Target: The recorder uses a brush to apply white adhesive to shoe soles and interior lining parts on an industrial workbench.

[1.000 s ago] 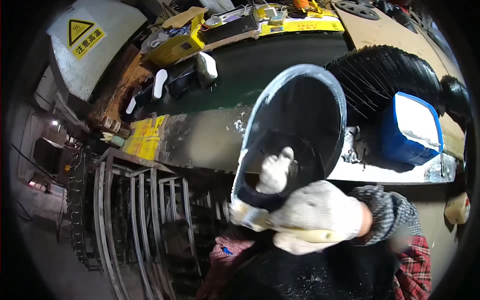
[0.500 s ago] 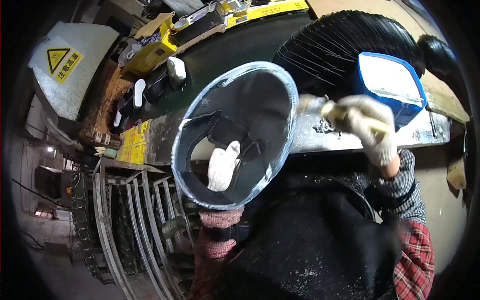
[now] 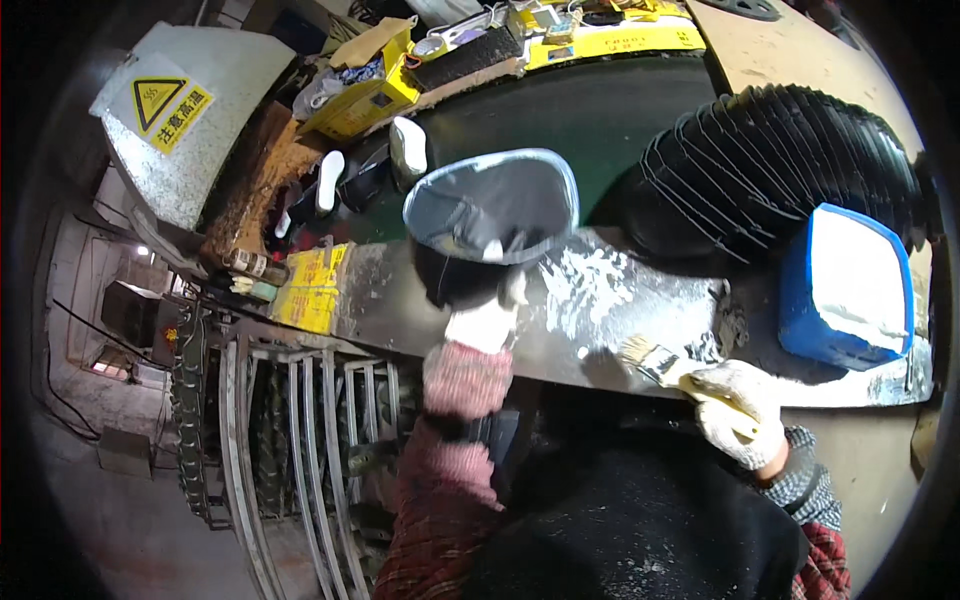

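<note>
My left hand, in a white glove, grips a hollow black cup-shaped piece by its near side. The piece's wide, oval mouth has a pale rim, and it is held over the work surface; a white fingertip shows at its lower lip. A paintbrush with pale bristles and a yellowish handle is in my closed right hand, also gloved. Its bristles are near the front edge of the metal ledge, beside white smears. Right of the brush stands a blue container of white paste.
Nested black pieces with thin pale edges lie behind the container. White-soled shoe forms stand on the dark green belt. A metal hood with a warning sign is at far left, above a metal rack.
The black piece has moved up and away and tilted, and my left hand now shows outside it. My right hand has brought the brush down, away from the rim. The view has shifted.
</note>
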Demonstrator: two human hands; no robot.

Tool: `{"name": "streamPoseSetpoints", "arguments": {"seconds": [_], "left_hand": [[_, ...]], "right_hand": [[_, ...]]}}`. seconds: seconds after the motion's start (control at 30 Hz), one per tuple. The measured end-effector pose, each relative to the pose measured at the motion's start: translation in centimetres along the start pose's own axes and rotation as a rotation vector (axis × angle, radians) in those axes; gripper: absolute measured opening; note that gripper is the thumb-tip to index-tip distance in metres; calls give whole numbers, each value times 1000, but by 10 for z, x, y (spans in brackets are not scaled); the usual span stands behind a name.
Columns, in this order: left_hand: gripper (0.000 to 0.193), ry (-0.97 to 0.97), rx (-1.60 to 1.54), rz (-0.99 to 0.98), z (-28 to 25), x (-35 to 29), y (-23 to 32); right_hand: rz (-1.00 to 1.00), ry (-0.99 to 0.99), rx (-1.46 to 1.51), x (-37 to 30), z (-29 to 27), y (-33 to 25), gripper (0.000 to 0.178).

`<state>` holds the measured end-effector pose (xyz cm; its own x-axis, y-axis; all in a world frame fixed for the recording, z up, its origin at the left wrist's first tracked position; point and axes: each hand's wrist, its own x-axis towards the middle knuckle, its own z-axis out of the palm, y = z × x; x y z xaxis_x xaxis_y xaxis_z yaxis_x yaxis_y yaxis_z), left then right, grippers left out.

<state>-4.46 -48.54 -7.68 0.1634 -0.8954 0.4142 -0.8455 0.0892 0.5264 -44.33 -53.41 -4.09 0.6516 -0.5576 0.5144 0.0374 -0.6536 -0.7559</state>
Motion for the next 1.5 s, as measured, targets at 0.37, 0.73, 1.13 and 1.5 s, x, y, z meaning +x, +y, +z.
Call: {"name": "streamPoseSetpoints", "arguments": {"seconds": [0.37,0.73,1.13,1.5], "left_hand": [[40,598,-1108,-600,-64,-26,48],[42,1426,-62,-1332,-158,-434,9],[54,1048,-1607,-285,-166,-411,-104],[108,63,-1837,-349,-105,-250,96]], "right_hand": [[297,25,-8,2,5,-9,24],[521,-250,202,41,51,-61,34],[272,-98,-193,41,75,-98,22],[-7,544,-342,71,-44,-90,25]]}}
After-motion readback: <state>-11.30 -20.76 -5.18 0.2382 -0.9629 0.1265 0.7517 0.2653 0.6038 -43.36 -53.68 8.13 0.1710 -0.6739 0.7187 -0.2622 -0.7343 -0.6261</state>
